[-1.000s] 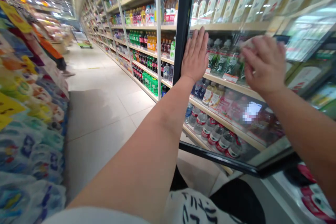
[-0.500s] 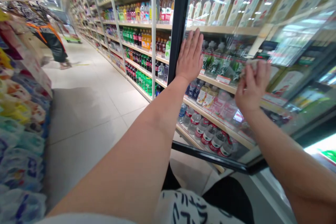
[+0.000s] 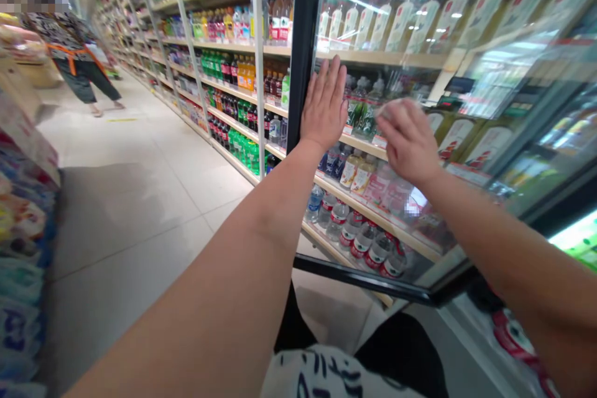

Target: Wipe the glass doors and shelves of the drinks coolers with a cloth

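A glass door (image 3: 373, 224) with a black frame stands open in front of me. My left hand (image 3: 324, 102) lies flat on the glass beside the frame's left edge, fingers stretched out. To its right, my right hand (image 3: 410, 143) is closed and held against the glass, blurred by motion. Its fingers bunch around what looks like a small pale cloth (image 3: 386, 109), mostly hidden by them. Through the pane, rows of bottles show on shelves, some mixed with reflections.
Long shelves of drinks (image 3: 233, 68) run along the aisle on the left. A person (image 3: 77, 68) with an orange waist tie walks on the tiled floor (image 3: 130, 186). Wrapped packs (image 3: 21, 298) are stacked at the left edge. Lit cooler goods (image 3: 578, 242) show at the right.
My right hand has moved left across the glass, closer to my left hand, which stays flat on the pane. The view has turned slightly right. The person in the aisle has shifted stride.
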Motion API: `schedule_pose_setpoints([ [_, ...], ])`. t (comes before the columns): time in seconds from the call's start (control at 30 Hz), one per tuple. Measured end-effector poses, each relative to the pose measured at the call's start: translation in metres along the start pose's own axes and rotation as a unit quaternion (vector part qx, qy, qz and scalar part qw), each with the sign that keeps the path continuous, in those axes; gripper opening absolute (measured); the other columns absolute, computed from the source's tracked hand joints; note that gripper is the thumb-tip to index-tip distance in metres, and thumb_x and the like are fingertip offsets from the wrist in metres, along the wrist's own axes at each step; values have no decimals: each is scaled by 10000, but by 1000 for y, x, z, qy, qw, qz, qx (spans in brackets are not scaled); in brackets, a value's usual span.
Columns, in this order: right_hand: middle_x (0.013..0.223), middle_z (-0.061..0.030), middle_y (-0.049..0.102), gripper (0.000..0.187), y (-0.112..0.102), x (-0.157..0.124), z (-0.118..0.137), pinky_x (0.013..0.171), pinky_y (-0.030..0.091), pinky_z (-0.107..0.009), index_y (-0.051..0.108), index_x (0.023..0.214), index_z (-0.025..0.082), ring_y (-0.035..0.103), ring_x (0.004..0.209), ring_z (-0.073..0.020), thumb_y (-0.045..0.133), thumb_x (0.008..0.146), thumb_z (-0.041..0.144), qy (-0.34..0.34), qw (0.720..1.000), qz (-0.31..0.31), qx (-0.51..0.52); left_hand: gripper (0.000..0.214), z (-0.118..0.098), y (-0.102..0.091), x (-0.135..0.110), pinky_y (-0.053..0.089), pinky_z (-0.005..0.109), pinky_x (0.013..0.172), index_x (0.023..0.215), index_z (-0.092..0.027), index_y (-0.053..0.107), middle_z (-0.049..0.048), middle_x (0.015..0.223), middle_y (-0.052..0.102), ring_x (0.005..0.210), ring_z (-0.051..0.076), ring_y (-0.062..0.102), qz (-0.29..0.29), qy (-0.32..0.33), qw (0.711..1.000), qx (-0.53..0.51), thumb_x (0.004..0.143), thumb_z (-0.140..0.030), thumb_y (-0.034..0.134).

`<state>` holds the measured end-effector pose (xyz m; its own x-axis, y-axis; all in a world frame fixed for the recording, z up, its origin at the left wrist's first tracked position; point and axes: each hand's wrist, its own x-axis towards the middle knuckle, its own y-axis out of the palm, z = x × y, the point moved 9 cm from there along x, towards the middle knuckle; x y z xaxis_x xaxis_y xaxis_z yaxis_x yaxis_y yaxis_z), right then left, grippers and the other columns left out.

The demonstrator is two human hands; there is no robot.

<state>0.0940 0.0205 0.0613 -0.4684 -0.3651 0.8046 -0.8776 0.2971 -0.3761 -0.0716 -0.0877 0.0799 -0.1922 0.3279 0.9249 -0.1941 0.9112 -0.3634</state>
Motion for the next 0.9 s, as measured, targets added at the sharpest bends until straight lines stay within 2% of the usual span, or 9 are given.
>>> schedule_pose_setpoints([
  [0.1, 1620, -16, 477, 501, 1, 6, -3, 1296, 249, -627, 561, 1482, 326, 375, 1549, -299, 510, 1000, 201, -19, 998, 62, -23, 708, 2, 0, 0, -64, 363, 1362, 1675, -157, 306, -43, 1742, 108, 1611, 130, -76, -9, -1, 1000, 5, 984, -309, 286],
  [0.23, 1658, -135, 394, 511, -39, 14, -59, 1258, 240, -681, 546, 1494, 184, 305, 1556, -372, 507, 984, 200, 167, 976, -106, -88, 726, 3, 2, 0, -105, 326, 1348, 1690, -259, 275, -141, 1721, 56, 1602, 106, -105, -10, 4, 1000, -25, 971, -344, 328],
  [0.3, 1669, -124, 375, 531, -33, 19, -56, 1285, 256, -618, 514, 1523, 180, 245, 1588, -337, 467, 995, 192, 128, 986, -84, -62, 729, 2, 1, 0, -99, 362, 1356, 1690, -226, 278, -125, 1724, 55, 1608, 134, -100, -7, 2, 999, -36, 970, -335, 319],
  [0.4, 1647, -35, 430, 543, -12, 23, -32, 1294, 280, -582, 546, 1507, 267, 282, 1584, -295, 503, 969, 204, -8, 999, 37, -29, 727, 0, -1, -1, -73, 404, 1367, 1683, -157, 292, -74, 1734, 77, 1612, 154, -86, 0, -8, 1000, -17, 973, -313, 281],
  [0.47, 1636, -41, 444, 520, -21, 28, -44, 1255, 298, -633, 579, 1477, 263, 338, 1553, -331, 534, 960, 232, 26, 998, 25, -49, 727, -1, -2, -1, -60, 412, 1369, 1691, -176, 270, -83, 1733, 84, 1607, 144, -98, 6, -14, 1000, -12, 978, -317, 271],
  [0.6, 1682, -148, 334, 513, -53, 30, -81, 1251, 249, -676, 502, 1532, 132, 279, 1569, -381, 437, 1055, 309, 173, 976, -104, -78, 742, -1, 1, -1, -80, 403, 1363, 1711, -228, 197, -128, 1724, 56, 1592, 128, -145, 18, -14, 999, -31, 982, -344, 281],
  [0.77, 1701, -7, 335, 475, -21, 41, -40, 1289, 284, -592, 477, 1551, 258, 211, 1603, -280, 384, 1093, 348, 33, 998, 44, -42, 729, -1, 0, -2, -123, 344, 1348, 1711, -285, 187, -182, 1710, 22, 1578, 100, -165, -3, 2, 1000, -25, 992, -344, 292],
  [0.83, 1694, 31, 348, 451, -22, 46, -46, 1299, 281, -566, 489, 1530, 294, 227, 1589, -238, 368, 1098, 341, 65, 995, 46, -58, 740, 0, 1, -2, -130, 332, 1347, 1713, -293, 177, -197, 1709, 8, 1576, 114, -174, -2, 1, 1000, -25, 988, -351, 315],
  [0.9, 1698, -17, 343, 470, -38, 45, -66, 1322, 248, -531, 478, 1547, 236, 223, 1587, -217, 344, 1101, 296, 162, 982, -28, -91, 758, 1, 2, -1, -138, 347, 1350, 1716, -293, 153, -209, 1702, -19, 1580, 141, -177, 2, 0, 999, -46, 983, -361, 333],
])
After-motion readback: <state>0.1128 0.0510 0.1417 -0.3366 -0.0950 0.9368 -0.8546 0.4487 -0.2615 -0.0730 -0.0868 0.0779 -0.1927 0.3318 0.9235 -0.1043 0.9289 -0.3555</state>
